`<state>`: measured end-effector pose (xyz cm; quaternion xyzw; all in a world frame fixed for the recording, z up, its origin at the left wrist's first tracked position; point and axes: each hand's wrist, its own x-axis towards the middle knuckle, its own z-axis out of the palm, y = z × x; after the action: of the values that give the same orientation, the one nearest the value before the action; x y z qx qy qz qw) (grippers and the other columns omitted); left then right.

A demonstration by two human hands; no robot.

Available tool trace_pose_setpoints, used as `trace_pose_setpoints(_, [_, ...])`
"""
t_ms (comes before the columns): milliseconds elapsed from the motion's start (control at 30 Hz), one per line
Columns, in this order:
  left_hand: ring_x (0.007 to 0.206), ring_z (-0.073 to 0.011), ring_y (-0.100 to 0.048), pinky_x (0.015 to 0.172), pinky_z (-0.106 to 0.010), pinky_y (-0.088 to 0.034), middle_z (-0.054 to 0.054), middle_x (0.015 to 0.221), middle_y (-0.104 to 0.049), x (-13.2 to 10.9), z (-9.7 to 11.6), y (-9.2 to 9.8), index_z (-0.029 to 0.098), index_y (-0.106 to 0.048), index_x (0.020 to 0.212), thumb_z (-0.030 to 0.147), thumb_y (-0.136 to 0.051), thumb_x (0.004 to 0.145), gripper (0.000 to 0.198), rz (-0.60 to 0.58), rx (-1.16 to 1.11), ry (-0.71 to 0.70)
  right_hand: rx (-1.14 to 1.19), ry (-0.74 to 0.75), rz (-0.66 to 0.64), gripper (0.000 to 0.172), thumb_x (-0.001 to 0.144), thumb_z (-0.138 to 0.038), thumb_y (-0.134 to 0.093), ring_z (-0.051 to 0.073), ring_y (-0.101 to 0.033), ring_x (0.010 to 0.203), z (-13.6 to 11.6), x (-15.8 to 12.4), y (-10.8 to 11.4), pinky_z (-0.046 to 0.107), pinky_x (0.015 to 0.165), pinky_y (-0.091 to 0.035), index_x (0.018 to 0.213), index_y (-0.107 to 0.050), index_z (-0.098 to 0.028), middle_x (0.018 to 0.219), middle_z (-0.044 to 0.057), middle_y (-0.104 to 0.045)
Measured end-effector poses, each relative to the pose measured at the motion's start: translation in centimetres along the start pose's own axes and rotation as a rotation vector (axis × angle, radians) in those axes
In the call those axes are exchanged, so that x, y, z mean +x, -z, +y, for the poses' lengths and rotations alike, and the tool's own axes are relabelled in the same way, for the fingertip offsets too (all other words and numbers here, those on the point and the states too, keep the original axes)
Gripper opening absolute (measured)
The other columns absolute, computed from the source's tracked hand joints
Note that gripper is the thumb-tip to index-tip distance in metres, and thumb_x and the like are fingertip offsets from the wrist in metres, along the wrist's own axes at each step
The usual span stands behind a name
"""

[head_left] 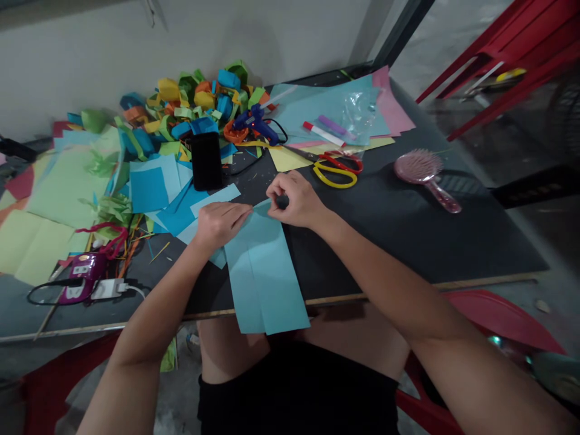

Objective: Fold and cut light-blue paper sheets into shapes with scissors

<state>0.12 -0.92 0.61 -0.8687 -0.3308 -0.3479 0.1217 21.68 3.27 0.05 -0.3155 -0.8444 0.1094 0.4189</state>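
Note:
A long teal sheet of paper (265, 272) lies on the dark table (399, 229) and hangs over its front edge. Both hands work at its far end. My left hand (220, 222) presses down on the paper's top left corner with fingers curled. My right hand (292, 199) pinches the top edge, where a small fold stands up. The two hands nearly touch at the fold.
Yellow and red scissors (338, 169), a pink hairbrush (426, 175), a blue glue gun (258, 124), a black phone (206, 160), markers (324, 134), loose coloured sheets and a heap of folded paper pieces (190, 103) lie behind. A purple device (84, 275) with cables sits left. Red chairs stand right.

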Motion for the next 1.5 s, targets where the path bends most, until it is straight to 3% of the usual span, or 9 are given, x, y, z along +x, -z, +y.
trace_pose_setpoints(367, [0.074,-0.0158,-0.074,0.065,-0.023,-0.055,-0.004,0.081,-0.077,0.0,-0.4,0.5,0.019,-0.075,0.088,0.03,-0.059,0.091,0.02,-0.02,-0.096,0.219,-0.014,-0.17,0.031,0.032,0.057,-0.008,-0.055,0.014,-0.047,0.064,1.7,-0.1,1.3,0.031,0.07,-0.039,0.075,-0.035,-0.024,0.071,-0.003,-0.057])
trace_pose_setpoints(600, [0.075,-0.015,-0.07,0.064,-0.022,-0.052,-0.006,0.082,-0.075,0.1,-0.6,0.2,0.017,-0.073,0.085,0.042,-0.059,0.089,0.029,0.014,-0.411,0.639,0.617,-0.401,-0.093,0.016,0.082,-0.03,-0.057,0.014,-0.057,0.078,1.5,-0.4,0.3,0.028,0.07,-0.044,0.096,-0.057,-0.021,0.086,0.0,-0.062])
trace_pose_setpoints(667, [0.074,-0.0151,-0.069,0.065,-0.023,-0.052,-0.006,0.081,-0.074,0.2,-0.8,0.0,0.017,-0.072,0.083,0.047,-0.062,0.086,0.032,0.021,-0.537,0.717,0.775,-0.464,-0.131,0.027,0.087,-0.046,-0.055,0.015,-0.059,0.078,0.9,-0.3,-0.3,0.028,0.07,-0.045,0.091,-0.063,-0.021,0.086,0.001,-0.064])
trace_pose_setpoints(767, [0.069,-0.0144,-0.066,0.06,-0.023,-0.05,-0.006,0.078,-0.073,0.4,-0.9,-0.3,0.016,-0.071,0.081,0.054,-0.066,0.08,0.038,0.016,-0.681,0.824,0.885,-0.579,-0.119,0.046,0.079,-0.064,-0.061,0.013,-0.056,0.067,0.3,-0.2,-0.7,0.026,0.062,-0.044,0.078,-0.066,-0.019,0.074,0.0,-0.064])
trace_pose_setpoints(867, [0.066,-0.0132,-0.063,0.058,-0.023,-0.049,-0.005,0.076,-0.071,0.5,-0.9,-0.3,0.016,-0.071,0.08,0.058,-0.07,0.075,0.042,0.008,-0.754,0.873,0.898,-0.656,-0.103,0.045,0.064,-0.061,-0.076,0.011,-0.053,0.059,0.5,-0.1,-0.9,0.024,0.055,-0.041,0.073,-0.068,-0.018,0.065,-0.001,-0.063])
trace_pose_setpoints(1133, [0.07,-0.0156,-0.064,0.06,-0.027,-0.051,-0.007,0.085,-0.072,-0.3,-1.3,-0.7,0.018,-0.072,0.096,0.057,-0.066,0.08,0.043,0.017,-0.685,0.869,0.882,-0.765,0.171,0.041,0.05,-0.055,-0.081,0.011,-0.051,0.057,2.2,0.2,-1.2,0.025,0.053,-0.041,0.062,-0.063,-0.02,0.062,-0.002,-0.061])
trace_pose_setpoints(1333, [0.125,-0.0296,-0.055,0.102,-0.045,-0.045,-0.016,0.129,-0.062,0.3,-0.7,0.5,0.018,-0.059,0.126,0.044,-0.058,0.09,0.045,-0.012,-0.114,0.449,0.432,-0.699,0.476,0.034,0.073,-0.051,-0.067,0.011,-0.045,0.054,3.1,-0.1,0.1,0.026,0.053,-0.038,0.063,-0.056,-0.02,0.057,-0.004,-0.052])
trace_pose_setpoints(1400, [0.126,-0.0293,-0.055,0.102,-0.045,-0.045,-0.015,0.128,-0.062,0.3,-0.3,0.5,0.018,-0.059,0.125,0.042,-0.055,0.092,0.041,-0.065,-0.183,0.365,0.158,-0.569,0.513,0.027,0.079,-0.044,-0.064,0.012,-0.046,0.054,2.3,-0.4,0.5,0.027,0.054,-0.038,0.068,-0.057,-0.02,0.058,-0.004,-0.052])
trace_pose_setpoints(1500, [0.12,-0.0281,-0.059,0.09,-0.039,-0.054,-0.015,0.133,-0.059,-0.2,0.2,-0.1,0.021,-0.052,0.135,0.05,-0.053,0.092,0.052,-0.188,-0.592,0.379,-0.198,-0.127,0.441,0.012,0.083,-0.03,-0.063,0.015,-0.054,0.064,0.5,-0.9,0.3,0.029,0.063,-0.043,0.076,-0.062,-0.021,0.065,0.0,-0.059])
